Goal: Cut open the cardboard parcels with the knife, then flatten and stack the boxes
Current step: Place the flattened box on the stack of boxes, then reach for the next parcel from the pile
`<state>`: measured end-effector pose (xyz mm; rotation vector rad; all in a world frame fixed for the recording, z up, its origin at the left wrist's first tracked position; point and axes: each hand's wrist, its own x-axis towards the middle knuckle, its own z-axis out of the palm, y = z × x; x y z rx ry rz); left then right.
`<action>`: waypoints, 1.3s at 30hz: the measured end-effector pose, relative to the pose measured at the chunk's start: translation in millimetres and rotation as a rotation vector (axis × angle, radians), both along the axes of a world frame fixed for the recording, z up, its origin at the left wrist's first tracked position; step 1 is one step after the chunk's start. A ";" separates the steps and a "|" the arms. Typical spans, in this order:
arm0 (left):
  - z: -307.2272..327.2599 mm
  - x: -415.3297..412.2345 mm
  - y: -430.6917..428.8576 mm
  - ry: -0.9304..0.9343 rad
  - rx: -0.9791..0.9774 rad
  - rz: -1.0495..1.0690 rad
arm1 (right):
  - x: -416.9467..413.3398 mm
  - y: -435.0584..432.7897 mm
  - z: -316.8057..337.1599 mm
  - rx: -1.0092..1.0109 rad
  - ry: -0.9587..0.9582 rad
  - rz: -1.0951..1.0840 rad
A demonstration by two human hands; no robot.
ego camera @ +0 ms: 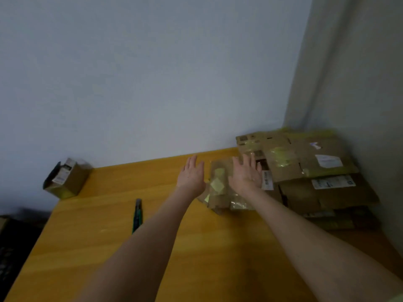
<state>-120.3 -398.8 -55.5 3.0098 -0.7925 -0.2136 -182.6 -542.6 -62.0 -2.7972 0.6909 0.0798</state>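
Both arms extend forward. The left hand and right hand are apart, fingers straight, gripping nothing, at the flattened box. The knife lies at its 8 o'clock, the stack at 3 o'clock.

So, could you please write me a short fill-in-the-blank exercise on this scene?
The knife lies on the ____. Both the left hand and the right hand are ____. The stack of flattened boxes sits on the person's ____. The unflattened box stands far to the ____.
Missing: table; open; right; left.
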 end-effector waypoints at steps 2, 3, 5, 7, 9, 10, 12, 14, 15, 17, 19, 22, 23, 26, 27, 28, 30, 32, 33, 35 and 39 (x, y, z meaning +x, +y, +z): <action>-0.3 4.0 46.5 0.001 0.007 0.025 | 10.1 44.4 -2.2 0.007 -0.002 0.034; -1.4 5.5 71.8 0.001 0.016 0.035 | 14.8 68.7 -3.4 0.009 -0.001 0.048; -5.3 6.7 127.2 0.011 0.045 0.054 | 24.2 122.4 -7.4 0.013 0.005 0.081; -9.7 7.8 183.6 0.039 0.073 0.073 | 31.7 179.6 -11.8 0.032 0.017 0.105; -14.6 9.8 239.4 0.058 0.075 0.104 | 38.8 235.4 -14.8 0.041 0.011 0.129; -16.5 10.6 266.4 0.072 0.078 0.115 | 42.3 262.3 -16.9 0.053 0.015 0.144; -18.1 14.2 317.2 0.098 0.097 0.147 | 49.1 312.3 -20.9 0.075 0.024 0.178; -22.2 22.4 359.4 0.097 0.098 0.184 | 54.6 353.1 -23.5 0.098 0.032 0.198; -24.4 27.4 375.8 0.096 0.087 0.202 | 58.1 368.8 -25.4 0.110 0.034 0.209; -29.1 35.9 401.5 0.102 0.074 0.227 | 65.7 393.6 -31.3 0.133 0.049 0.226; -36.4 46.1 419.0 0.103 0.071 0.241 | 74.6 411.8 -38.6 0.144 0.070 0.237; -46.9 66.7 434.9 0.097 0.047 0.280 | 94.0 427.8 -53.0 0.152 0.107 0.248; -49.0 76.3 438.9 0.084 0.040 0.296 | 102.4 431.1 -58.0 0.154 0.119 0.246; -53.0 112.9 450.1 0.042 0.031 0.346 | 134.4 438.4 -70.6 0.156 0.140 0.252; -54.1 127.2 453.4 0.035 0.027 0.369 | 147.7 440.1 -74.3 0.167 0.143 0.258; -54.9 142.3 456.4 0.029 0.021 0.390 | 161.3 441.9 -78.0 0.188 0.139 0.260; -59.8 171.0 462.1 0.020 0.013 0.425 | 184.6 446.5 -84.5 0.234 0.130 0.264; -64.7 197.6 465.8 0.001 -0.009 0.454 | 203.7 450.2 -89.7 0.257 0.132 0.272; -66.0 209.7 467.0 -0.006 -0.030 0.471 | 212.2 451.3 -92.9 0.266 0.136 0.272; -69.5 232.5 472.1 -0.025 -0.070 0.525 | 225.5 454.0 -98.9 0.282 0.143 0.264; -76.1 273.4 487.5 0.036 -0.157 0.675 | 241.7 461.8 -110.6 0.314 0.157 0.244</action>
